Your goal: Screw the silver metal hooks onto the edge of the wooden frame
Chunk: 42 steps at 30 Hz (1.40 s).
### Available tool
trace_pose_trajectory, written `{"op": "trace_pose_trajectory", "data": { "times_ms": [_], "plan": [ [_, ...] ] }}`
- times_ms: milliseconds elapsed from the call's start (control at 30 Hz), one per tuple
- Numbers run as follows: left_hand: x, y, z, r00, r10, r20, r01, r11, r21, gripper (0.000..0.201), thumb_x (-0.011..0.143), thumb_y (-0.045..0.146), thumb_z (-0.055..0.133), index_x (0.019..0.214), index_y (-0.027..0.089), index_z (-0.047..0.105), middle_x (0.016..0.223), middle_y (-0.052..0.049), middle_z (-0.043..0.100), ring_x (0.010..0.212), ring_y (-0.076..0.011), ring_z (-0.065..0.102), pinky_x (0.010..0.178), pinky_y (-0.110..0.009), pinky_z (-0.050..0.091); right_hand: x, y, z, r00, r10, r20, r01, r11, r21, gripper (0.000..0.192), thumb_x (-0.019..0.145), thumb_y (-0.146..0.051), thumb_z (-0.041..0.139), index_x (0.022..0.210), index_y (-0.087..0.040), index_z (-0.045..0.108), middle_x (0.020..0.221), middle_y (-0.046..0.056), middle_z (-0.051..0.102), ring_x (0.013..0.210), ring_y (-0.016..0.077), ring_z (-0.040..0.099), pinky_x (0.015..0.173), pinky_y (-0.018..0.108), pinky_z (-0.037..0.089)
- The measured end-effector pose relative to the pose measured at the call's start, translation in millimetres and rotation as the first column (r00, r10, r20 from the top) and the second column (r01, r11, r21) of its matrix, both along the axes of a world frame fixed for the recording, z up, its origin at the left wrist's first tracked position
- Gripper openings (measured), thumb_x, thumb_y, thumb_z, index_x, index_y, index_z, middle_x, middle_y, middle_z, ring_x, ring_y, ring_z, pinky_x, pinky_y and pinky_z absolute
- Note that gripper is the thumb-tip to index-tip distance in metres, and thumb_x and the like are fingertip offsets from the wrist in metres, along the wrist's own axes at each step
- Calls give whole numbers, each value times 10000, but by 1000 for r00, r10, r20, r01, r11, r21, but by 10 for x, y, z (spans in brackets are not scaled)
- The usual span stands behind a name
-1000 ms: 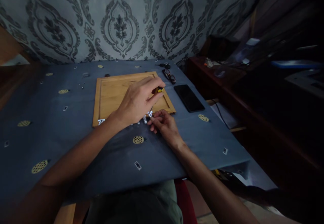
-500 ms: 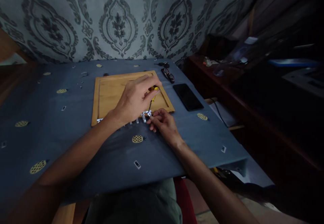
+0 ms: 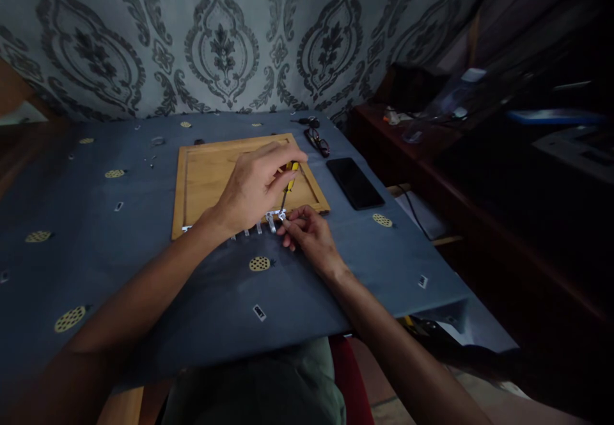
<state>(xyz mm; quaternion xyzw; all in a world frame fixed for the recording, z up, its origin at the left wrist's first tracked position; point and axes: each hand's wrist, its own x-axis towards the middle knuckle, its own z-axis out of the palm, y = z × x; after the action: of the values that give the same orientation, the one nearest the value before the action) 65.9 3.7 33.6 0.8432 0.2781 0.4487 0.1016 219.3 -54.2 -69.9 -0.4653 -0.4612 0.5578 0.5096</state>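
Observation:
My left hand (image 3: 252,182) is closed around the yellow handle of a screwdriver (image 3: 290,182). The screwdriver stands nearly upright, its tip down on a shiny metal hook rail (image 3: 271,221) along the near edge of a wooden board (image 3: 204,178). Several hooks (image 3: 259,227) hang from the rail over the tablecloth; my left forearm covers part of the row. Right beside the screwdriver tip, my right hand (image 3: 311,236) pinches the rail's rightmost hook (image 3: 282,217) between thumb and fingers.
A black phone (image 3: 355,184) lies right of the board, with eyeglasses (image 3: 317,142) behind it. Small metal bits (image 3: 151,162) and a clear ring-like piece (image 3: 157,141) lie at the back left. A dark red desk (image 3: 432,162) with a plastic bottle (image 3: 455,95) stands at the right.
Both hands keep nearly the same places and grips. The screwdriver handle looks slightly turned in my left hand, and the whole view has shifted a little.

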Motion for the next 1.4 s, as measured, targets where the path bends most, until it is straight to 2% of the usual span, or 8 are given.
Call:
{"op": "trace_pose_trajectory", "data": {
  "times_ms": [133, 300, 433, 667, 867, 1033, 1133, 1400],
  "plan": [
    [-7, 12, -9, 1000, -16, -17, 15, 999, -42, 220, 893, 87, 582, 1087, 154, 658, 1056, -47, 737, 918, -106, 694, 808, -206, 573, 0, 0, 5, 1000, -2, 3, 2, 1000, 0, 436, 720, -519, 793, 814, -238, 473, 648, -41, 703, 459, 92, 567, 431, 214, 419],
    [11, 4, -35, 1000, 3, -10, -3, 1000, 26, 162, 919, 213, 626, 1062, 149, 672, 1007, -63, 693, 884, -116, 667, 759, -222, 583, -6, -2, 16, 1000, -1, 4, 2, 1000, -3, 417, 735, -506, 784, 820, -234, 479, 647, -44, 701, 462, 86, 568, 434, 208, 416],
    [0, -5, -11, 998, 61, -34, -58, 996, 74, 101, 903, 152, 630, 985, 161, 689, 926, -39, 680, 829, -108, 655, 736, -217, 563, -3, 4, -2, 1000, 1, 2, -1, 1000, -2, 438, 717, -520, 795, 814, -237, 475, 643, -41, 702, 458, 92, 568, 426, 213, 417],
    [-15, -5, 4, 998, 19, -60, -17, 999, 31, 204, 909, 82, 569, 1086, 146, 646, 1049, -51, 738, 912, -113, 695, 864, -244, 561, 0, 6, -20, 1000, -8, 4, 9, 1000, -5, 438, 719, -524, 795, 811, -238, 477, 641, -41, 708, 450, 91, 562, 430, 217, 428],
    [26, -12, -39, 998, 31, -58, -26, 997, 74, 156, 913, 176, 622, 1064, 157, 656, 1009, -57, 684, 920, -132, 668, 810, -257, 586, -5, -4, 7, 1000, -10, 4, 10, 1000, -7, 450, 718, -542, 798, 817, -239, 481, 644, -42, 702, 459, 93, 565, 437, 221, 429],
    [21, -22, -26, 998, 22, -64, -16, 996, 91, 183, 906, 91, 576, 1047, 161, 670, 954, -37, 690, 871, -125, 670, 789, -249, 573, -12, 0, 15, 1000, -10, 1, 10, 1000, -6, 458, 707, -547, 801, 811, -239, 478, 634, -47, 700, 454, 92, 560, 432, 218, 421],
    [7, -18, -11, 997, -17, -80, 23, 997, 72, 254, 899, 53, 549, 1106, 152, 659, 1033, -47, 725, 912, -124, 687, 843, -253, 562, -11, -4, 17, 1000, -14, 1, 14, 1000, -6, 451, 708, -536, 801, 810, -239, 477, 636, -48, 700, 455, 90, 562, 435, 215, 422],
    [38, -46, -42, 992, 36, -119, -32, 999, 32, 192, 926, 190, 586, 1110, 158, 631, 1041, -68, 686, 924, -156, 675, 783, -278, 587, -6, -5, 23, 1000, -2, 5, 2, 1000, -14, 449, 713, -533, 801, 817, -238, 480, 646, -41, 699, 467, 95, 569, 436, 217, 418]
  ]
}}
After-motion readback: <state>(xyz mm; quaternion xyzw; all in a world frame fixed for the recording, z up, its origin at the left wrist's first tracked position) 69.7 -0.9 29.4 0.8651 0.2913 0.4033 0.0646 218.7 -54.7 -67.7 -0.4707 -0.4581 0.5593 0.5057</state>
